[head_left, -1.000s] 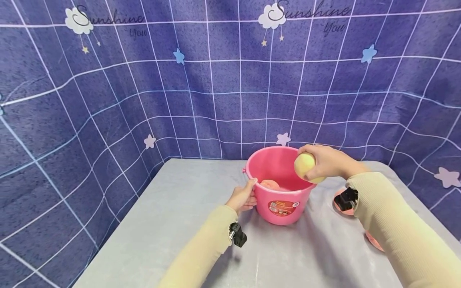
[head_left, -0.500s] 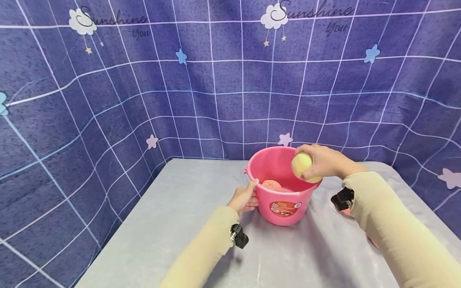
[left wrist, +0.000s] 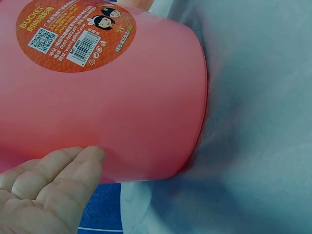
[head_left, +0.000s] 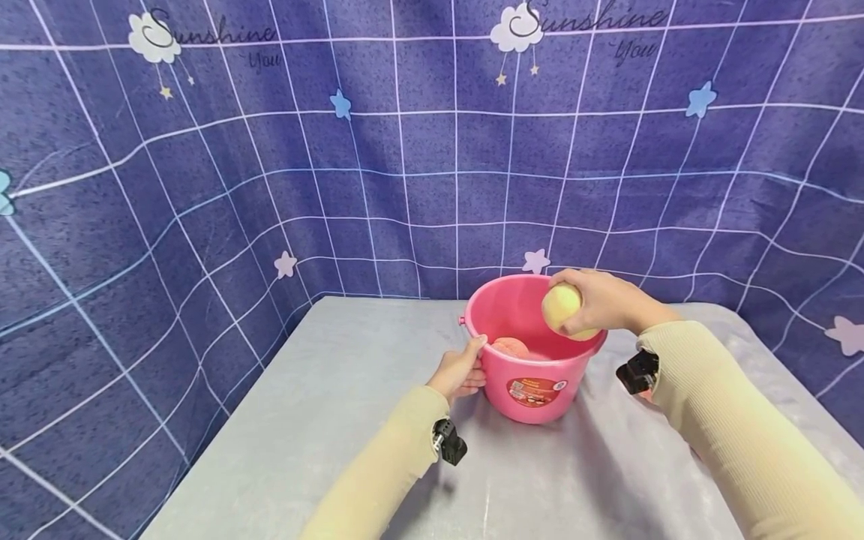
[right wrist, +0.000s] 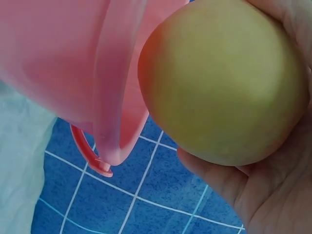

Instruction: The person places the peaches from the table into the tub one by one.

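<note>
A pink plastic bucket (head_left: 533, 367) stands upright on the table. My left hand (head_left: 459, 371) grips its near left rim, with the thumb at the rim and the fingers (left wrist: 63, 180) along the outer wall. Over the right side of the bucket's mouth, my right hand (head_left: 607, 304) holds a smooth yellow rounded fruit-like thing (head_left: 562, 306), whose exact kind I cannot tell. The right wrist view shows this yellow thing (right wrist: 224, 83) beside the bucket rim (right wrist: 114, 97), with thumb and fingers around it. Inside the bucket lies a pinkish-orange rounded thing (head_left: 511, 347), partly hidden by the near rim.
Grey cloth covers the table (head_left: 324, 390). A blue gridded curtain (head_left: 432, 150) hangs behind and to the left. Under my right forearm, a sliver of a pinkish thing (head_left: 646, 395) shows on the table. The bucket's handle (right wrist: 90, 153) hangs down at its side.
My right hand has moved slightly left with the yellow thing, further over the bucket's mouth. The right forearm now covers most of the pinkish things on the table. My left hand keeps its grip.
</note>
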A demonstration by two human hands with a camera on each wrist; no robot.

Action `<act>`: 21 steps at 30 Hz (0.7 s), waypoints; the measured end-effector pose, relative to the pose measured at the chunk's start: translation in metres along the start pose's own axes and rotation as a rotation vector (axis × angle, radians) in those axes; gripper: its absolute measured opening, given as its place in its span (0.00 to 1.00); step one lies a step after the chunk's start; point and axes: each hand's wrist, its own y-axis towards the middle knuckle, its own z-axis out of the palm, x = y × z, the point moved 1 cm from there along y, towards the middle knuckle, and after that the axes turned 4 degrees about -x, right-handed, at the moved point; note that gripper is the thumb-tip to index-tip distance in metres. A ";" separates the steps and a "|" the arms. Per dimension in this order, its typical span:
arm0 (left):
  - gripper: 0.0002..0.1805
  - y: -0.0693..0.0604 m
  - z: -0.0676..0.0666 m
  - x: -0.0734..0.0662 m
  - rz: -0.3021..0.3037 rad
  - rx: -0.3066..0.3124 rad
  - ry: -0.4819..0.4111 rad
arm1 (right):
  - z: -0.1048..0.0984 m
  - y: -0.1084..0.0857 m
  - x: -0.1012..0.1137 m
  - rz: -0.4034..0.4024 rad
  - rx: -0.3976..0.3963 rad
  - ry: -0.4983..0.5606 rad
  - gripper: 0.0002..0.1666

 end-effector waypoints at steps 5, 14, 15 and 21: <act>0.43 0.001 -0.001 0.001 -0.006 0.007 -0.003 | 0.002 0.002 0.001 0.003 0.006 0.003 0.37; 0.43 0.002 -0.002 -0.001 -0.007 0.033 -0.002 | 0.002 0.002 0.000 0.010 0.007 -0.019 0.38; 0.43 0.002 -0.002 -0.001 -0.007 0.038 0.002 | 0.002 0.002 -0.001 0.009 0.006 -0.019 0.38; 0.43 0.005 -0.006 -0.002 -0.027 0.091 -0.001 | 0.005 0.003 -0.001 0.007 0.000 -0.018 0.37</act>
